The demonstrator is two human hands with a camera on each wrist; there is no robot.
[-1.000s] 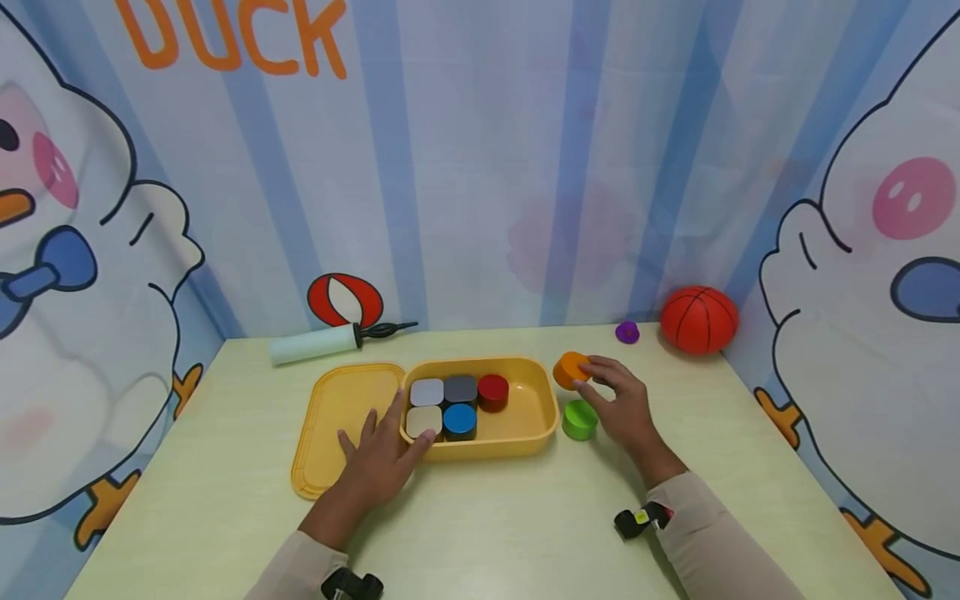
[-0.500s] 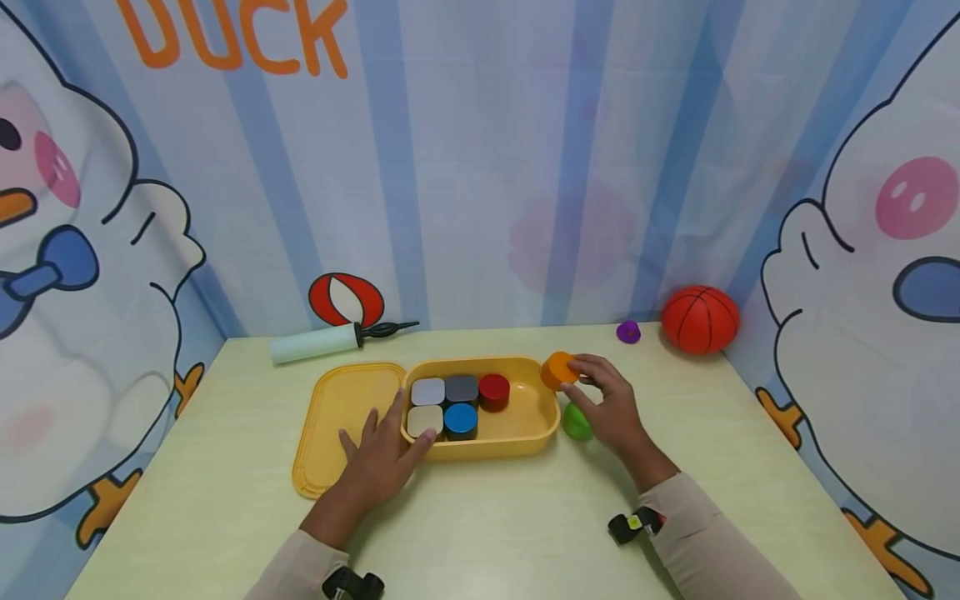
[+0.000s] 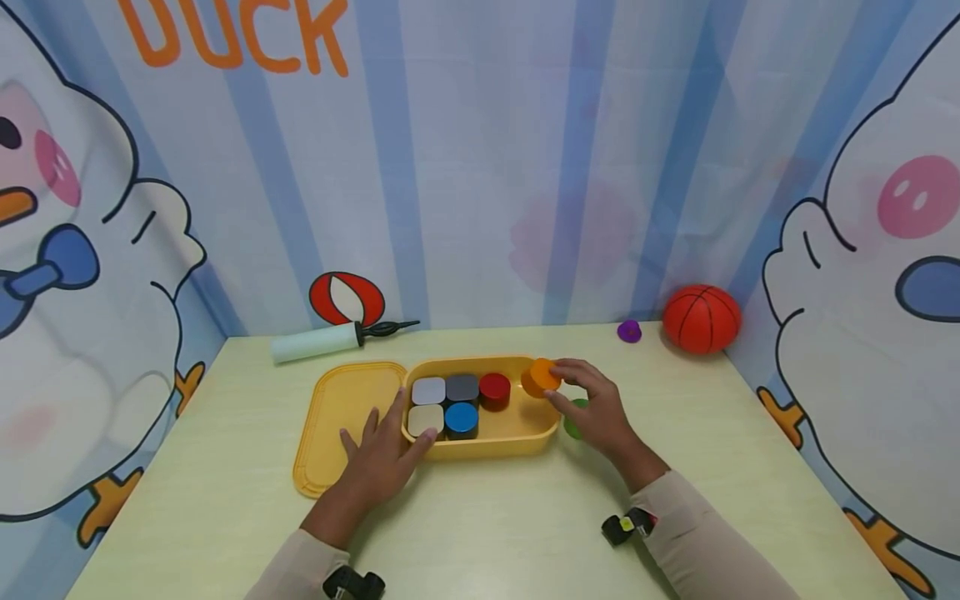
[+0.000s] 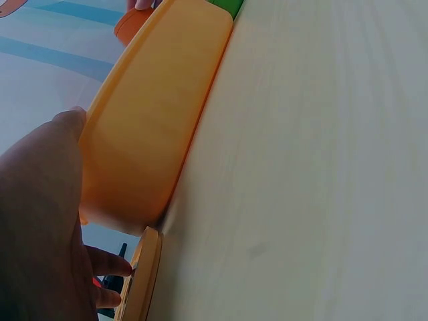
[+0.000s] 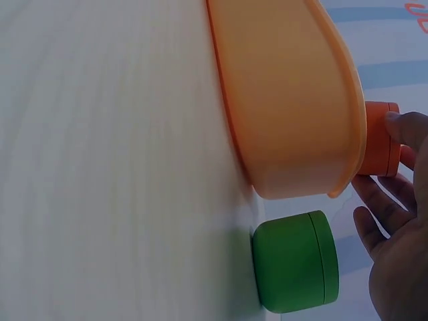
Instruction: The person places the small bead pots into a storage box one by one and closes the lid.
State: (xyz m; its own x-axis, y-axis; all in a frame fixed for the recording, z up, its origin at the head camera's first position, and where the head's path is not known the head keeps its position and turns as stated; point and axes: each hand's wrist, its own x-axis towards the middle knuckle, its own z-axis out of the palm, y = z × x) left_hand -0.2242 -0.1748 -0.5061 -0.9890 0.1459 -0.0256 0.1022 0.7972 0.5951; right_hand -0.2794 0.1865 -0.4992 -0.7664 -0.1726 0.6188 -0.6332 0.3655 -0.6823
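In the head view a yellow plastic box (image 3: 480, 450) holds a light grey, a dark grey and a cream square-topped block, plus blue and red round-topped pots (image 3: 495, 392). My right hand (image 3: 596, 408) pinches a small orange lidded pot (image 3: 542, 377) by its side, over the box's right end. The right wrist view shows this orange pot (image 5: 378, 138) partly hidden behind the box wall (image 5: 294, 100). My left hand (image 3: 378, 458) spreads its fingers at the box's left end, thumb on the near rim. A green lidded pot (image 5: 294, 262) stands just right of the box.
The yellow lid (image 3: 318, 450) lies flat left of the box, partly under the left hand. A pale hand pump (image 3: 315, 343) lies at the back left. At the back right are a small purple object (image 3: 629, 331) and a red toy basketball (image 3: 701, 319) against the curtain.
My right hand has carried the orange pot leftward, from beside the box to over its right end. The hand now covers part of the green pot. The left hand stays put.
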